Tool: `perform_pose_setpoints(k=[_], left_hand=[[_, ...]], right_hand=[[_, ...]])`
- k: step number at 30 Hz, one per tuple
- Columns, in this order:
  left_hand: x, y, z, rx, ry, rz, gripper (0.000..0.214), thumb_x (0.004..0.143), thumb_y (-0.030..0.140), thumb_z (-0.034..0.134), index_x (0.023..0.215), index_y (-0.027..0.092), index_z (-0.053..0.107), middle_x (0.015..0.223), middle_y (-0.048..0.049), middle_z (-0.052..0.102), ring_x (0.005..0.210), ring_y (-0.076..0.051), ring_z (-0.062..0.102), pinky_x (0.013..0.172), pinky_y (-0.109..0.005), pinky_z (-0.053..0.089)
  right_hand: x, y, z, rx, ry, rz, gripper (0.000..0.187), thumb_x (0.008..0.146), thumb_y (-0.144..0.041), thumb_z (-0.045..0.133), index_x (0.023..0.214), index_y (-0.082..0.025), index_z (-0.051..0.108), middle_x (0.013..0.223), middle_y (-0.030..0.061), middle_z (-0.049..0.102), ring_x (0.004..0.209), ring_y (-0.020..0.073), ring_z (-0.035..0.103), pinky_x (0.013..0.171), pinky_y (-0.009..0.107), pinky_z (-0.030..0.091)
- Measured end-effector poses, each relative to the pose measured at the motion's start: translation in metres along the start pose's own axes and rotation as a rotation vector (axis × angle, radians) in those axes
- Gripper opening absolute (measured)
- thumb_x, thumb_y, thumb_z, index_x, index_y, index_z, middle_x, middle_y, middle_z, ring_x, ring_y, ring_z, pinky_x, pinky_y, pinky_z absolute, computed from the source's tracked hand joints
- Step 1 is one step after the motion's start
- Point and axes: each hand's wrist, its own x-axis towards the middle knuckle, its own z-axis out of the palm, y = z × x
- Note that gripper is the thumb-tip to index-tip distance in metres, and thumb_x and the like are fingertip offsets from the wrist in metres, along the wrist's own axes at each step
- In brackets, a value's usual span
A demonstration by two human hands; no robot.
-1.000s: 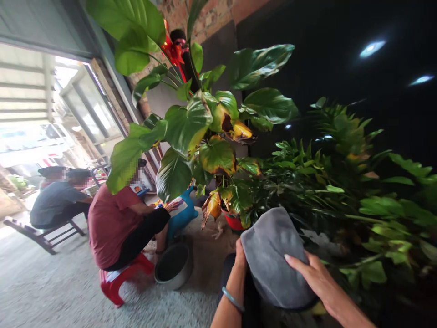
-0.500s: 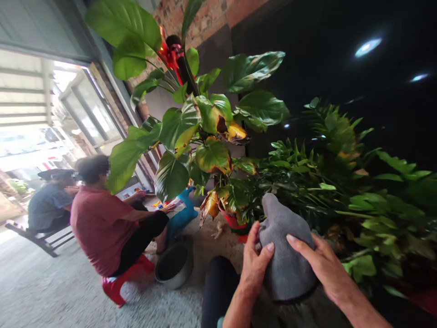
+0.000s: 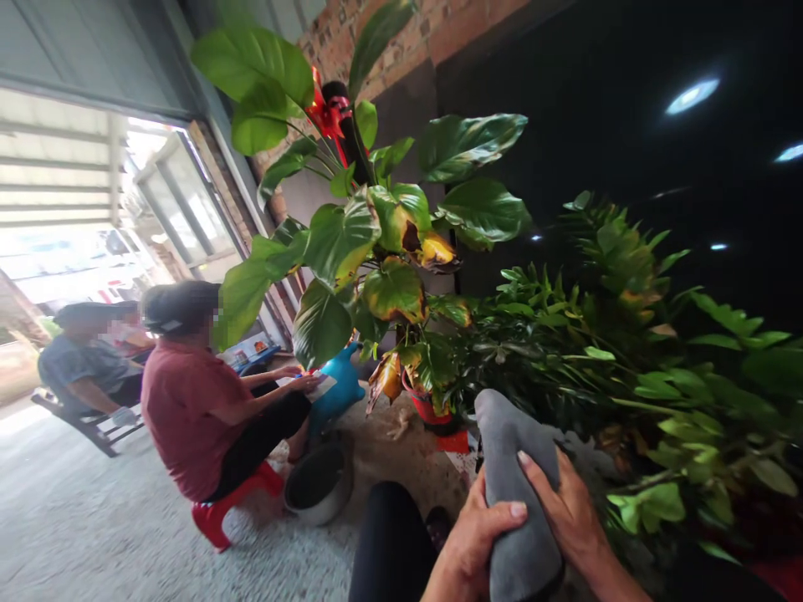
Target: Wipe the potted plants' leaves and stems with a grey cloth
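Note:
Between my two hands is a grey plush piece [image 3: 505, 447], with a rounded tip pointing up and away from me; what kind of thing it is, I cannot tell. My left hand [image 3: 473, 535] wraps its lower left side, thumb lying across the front. On the opposite side my right hand [image 3: 570, 506] grips it, the thumb pressed on the upper face. Most of the fingers are hidden behind the fabric. The bottom end of the piece runs out of view near my lap.
A potted plant [image 3: 392, 293] with large leaves stands ahead, and denser foliage [image 3: 565, 334] spreads to the right. A grey bucket [image 3: 319, 485] stands left of my knee [image 3: 392, 535]. A person in a red shirt [image 3: 194, 410] sits on a red stool [image 3: 235, 502]; another person [image 3: 84, 359] sits beyond.
The grey piece has turned and looks narrower, its broad lower end squeezed in. My hands have moved lower and closer together around it. The view has shifted slightly.

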Motion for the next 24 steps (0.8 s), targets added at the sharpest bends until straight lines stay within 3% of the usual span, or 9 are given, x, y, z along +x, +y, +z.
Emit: perform_pose_setpoints(k=[5,7,10,13,15,20,24], left_hand=[[-0.002,-0.004,-0.005,0.097,0.173,0.030,0.057,0.044,0.027,0.086,0.097,0.014,0.072,0.079,-0.0076,0.072,0.075,-0.024,0.066,0.072,-0.031,0.051],[-0.002,-0.001,-0.008,0.105,0.213,0.044,0.049,0.043,0.024,0.085,0.090,0.014,0.073,0.074,-0.0059,0.071,0.071,-0.022,0.064,0.068,-0.029,0.050],[-0.003,0.005,-0.012,0.102,0.225,0.042,0.046,0.043,0.021,0.083,0.087,0.015,0.073,0.074,-0.0041,0.071,0.070,-0.021,0.063,0.067,-0.028,0.049],[-0.004,0.006,-0.016,0.131,0.179,0.027,0.050,0.045,0.022,0.083,0.092,0.015,0.073,0.078,-0.0045,0.072,0.072,-0.020,0.064,0.068,-0.028,0.049],[-0.006,0.005,-0.019,0.159,0.140,0.004,0.052,0.045,0.023,0.083,0.095,0.014,0.072,0.078,-0.0045,0.072,0.073,-0.021,0.064,0.069,-0.028,0.048],[-0.008,0.011,-0.019,0.191,0.119,-0.062,0.052,0.044,0.024,0.083,0.094,0.014,0.072,0.076,-0.0032,0.071,0.071,-0.020,0.063,0.068,-0.029,0.048],[0.009,0.041,0.005,0.228,0.076,0.023,0.053,0.043,0.026,0.084,0.092,0.012,0.072,0.075,-0.0045,0.071,0.068,-0.019,0.061,0.065,-0.027,0.047]], right_hand=[[0.009,-0.007,-0.022,-0.081,-0.118,-0.056,0.033,0.060,-0.057,0.061,0.067,-0.025,0.066,0.077,0.0076,0.071,0.082,0.0311,0.065,0.079,0.040,0.050],[0.028,-0.002,-0.035,-0.039,0.007,-0.028,0.032,0.059,-0.056,0.062,0.066,-0.025,0.063,0.072,0.0061,0.069,0.078,0.0293,0.064,0.076,0.039,0.050],[0.064,0.015,-0.054,0.047,0.283,0.074,0.045,0.051,-0.051,0.069,0.085,-0.023,0.063,0.075,0.0042,0.066,0.079,0.0275,0.063,0.077,0.039,0.049],[0.091,0.034,-0.062,0.173,0.345,0.261,0.068,0.044,-0.041,0.075,0.107,-0.021,0.058,0.071,0.0018,0.063,0.072,0.0263,0.061,0.066,0.038,0.050],[0.100,0.043,-0.063,0.259,0.336,0.355,0.070,0.045,-0.037,0.075,0.109,-0.020,0.056,0.065,0.0005,0.060,0.064,0.0258,0.060,0.056,0.037,0.049],[0.105,0.043,-0.058,0.388,0.290,0.326,0.047,0.047,-0.039,0.077,0.088,-0.024,0.059,0.062,-0.0033,0.061,0.051,0.0182,0.056,0.046,0.030,0.048],[0.101,0.039,-0.054,0.443,0.189,0.279,0.039,0.040,-0.041,0.082,0.061,-0.023,0.054,0.045,-0.0057,0.052,0.037,0.0120,0.046,0.035,0.026,0.039]])
